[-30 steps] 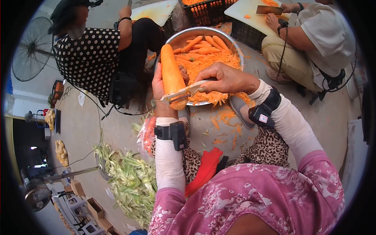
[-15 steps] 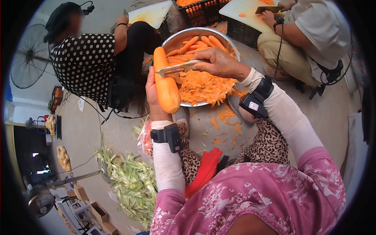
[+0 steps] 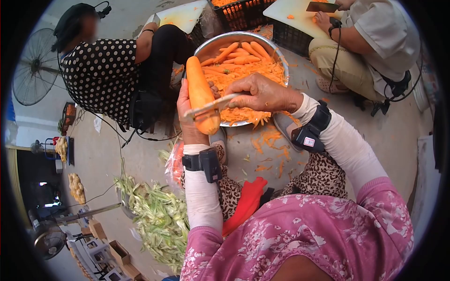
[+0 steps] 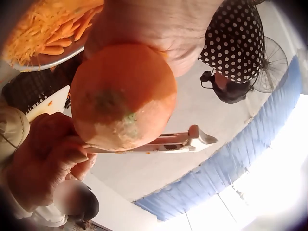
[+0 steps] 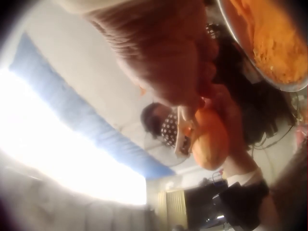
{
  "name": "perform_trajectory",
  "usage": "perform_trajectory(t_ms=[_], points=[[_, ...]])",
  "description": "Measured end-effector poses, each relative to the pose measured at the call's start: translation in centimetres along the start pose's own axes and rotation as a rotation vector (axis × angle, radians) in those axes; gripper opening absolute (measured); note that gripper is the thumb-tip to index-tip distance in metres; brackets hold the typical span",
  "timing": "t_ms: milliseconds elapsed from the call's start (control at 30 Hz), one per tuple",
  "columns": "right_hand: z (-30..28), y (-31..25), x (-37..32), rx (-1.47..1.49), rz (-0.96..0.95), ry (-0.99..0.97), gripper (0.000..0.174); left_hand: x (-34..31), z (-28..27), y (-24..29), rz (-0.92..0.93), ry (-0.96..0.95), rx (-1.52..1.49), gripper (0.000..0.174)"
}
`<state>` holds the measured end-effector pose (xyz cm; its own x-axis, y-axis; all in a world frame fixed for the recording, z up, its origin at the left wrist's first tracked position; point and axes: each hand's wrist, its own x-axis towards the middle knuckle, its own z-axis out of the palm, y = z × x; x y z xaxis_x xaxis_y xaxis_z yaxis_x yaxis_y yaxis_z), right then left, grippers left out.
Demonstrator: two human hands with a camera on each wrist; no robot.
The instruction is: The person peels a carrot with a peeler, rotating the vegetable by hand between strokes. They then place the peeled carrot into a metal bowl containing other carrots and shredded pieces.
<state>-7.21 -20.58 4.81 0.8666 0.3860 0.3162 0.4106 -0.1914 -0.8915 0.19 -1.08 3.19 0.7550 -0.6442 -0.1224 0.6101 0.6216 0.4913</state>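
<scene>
My left hand (image 3: 183, 105) grips a large, thick carrot (image 3: 200, 86) from beneath, its fingers curled round to the far side. The carrot points away from me over the near left of a metal basin. In my right hand (image 3: 269, 95) is a peeler (image 3: 213, 107) with a pale handle, held between thumb and fingers. Its blade end lies across the carrot near the lower end. From the left wrist view, the carrot's blunt end (image 4: 122, 91) fills the middle, with the peeler (image 4: 180, 142) just along its edge. The right wrist view is blurred.
The metal basin (image 3: 285, 70) holds whole peeled carrots (image 3: 243, 54) and many peelings (image 3: 253, 79). Two people with cutting boards (image 3: 185, 16) crouch beyond it, one with a cleaver (image 3: 322, 6). Corn husks (image 3: 157, 218) lie at left; carrot scraps (image 3: 267, 140) litter the floor.
The peeler went from the carrot's lower end up to its upper part, then back down to the lower end. Carrot and left hand shifted slightly left, then a little right.
</scene>
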Motion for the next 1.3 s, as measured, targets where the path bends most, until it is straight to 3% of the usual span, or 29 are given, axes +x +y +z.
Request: perform_trajectory(t_ms=[67, 133, 200, 267, 300, 433, 533, 600, 733, 800, 867, 933, 1000, 1067, 1300], points=[[-0.4, 1.6, 0.4, -0.092, -0.053, 0.081, 0.022, -0.2, 0.0, 0.0, -0.006, -0.033, 0.014, 0.044], [-1.6, 2.5, 1.0, -0.227, -0.008, 0.228, 0.023, -0.6, 1.1, -0.5, -0.015, 0.082, -0.064, 0.043], [-2.8, 3.6, 1.6, -0.194, 0.016, 0.233, 0.023, -0.4, 1.0, -0.9, -0.021, 0.06, 0.045, 0.045], [-3.6, 4.3, 2.0, -0.375, 0.074, 0.308, 0.024, -0.1, 0.4, -1.1, -0.102, -0.03, -0.004, 0.045], [-4.0, 4.2, 2.2, -0.411, 0.078, 0.352, 0.024, -0.1, 0.6, -1.3, -0.127, 0.012, -0.03, 0.041], [-4.1, 6.2, 2.7, -0.472, 0.012, 0.474, 0.022, -0.2, 0.8, -1.7, -0.126, -0.021, 0.036, 0.045], [-4.0, 6.8, 2.3, -0.595, 0.09, 0.516, 0.026, -0.3, 1.1, -1.9, -0.123, 0.01, 0.089, 0.046], [-4.3, 8.3, 1.9, -0.782, 0.352, 0.418, 0.026, -0.6, 1.6, -1.9, -0.157, -0.109, 0.065, 0.048], [-5.4, 8.4, 2.0, -0.695, 0.291, 0.49, 0.029, -0.4, 0.7, -1.4, -0.091, -0.009, 0.03, 0.044], [-5.5, 7.4, 2.0, -0.37, 0.367, 0.513, 0.033, 0.3, -0.8, -0.8, -0.12, 0.027, -0.102, 0.047], [-5.0, 5.8, 1.6, -0.236, 0.324, 0.418, 0.037, 0.7, -2.0, -0.5, -0.074, 0.035, -0.112, 0.052], [-3.9, 2.6, 1.1, 0.028, 0.255, 0.168, 0.036, 0.8, -2.2, -0.5, -0.024, 0.04, -0.126, 0.056], [-3.1, 1.7, 0.8, 0.024, 0.223, 0.051, 0.031, 0.7, -2.2, -0.5, 0.053, 0.121, -0.077, 0.059], [-1.8, 0.6, 0.5, 0.09, 0.107, -0.113, 0.024, 0.7, -2.3, -0.1, 0.005, 0.1, -0.124, 0.056], [-0.1, 0.1, -0.1, 0.068, 0.024, -0.069, 0.018, 0.5, -1.3, -0.3, -0.11, -0.046, -0.193, 0.052]])
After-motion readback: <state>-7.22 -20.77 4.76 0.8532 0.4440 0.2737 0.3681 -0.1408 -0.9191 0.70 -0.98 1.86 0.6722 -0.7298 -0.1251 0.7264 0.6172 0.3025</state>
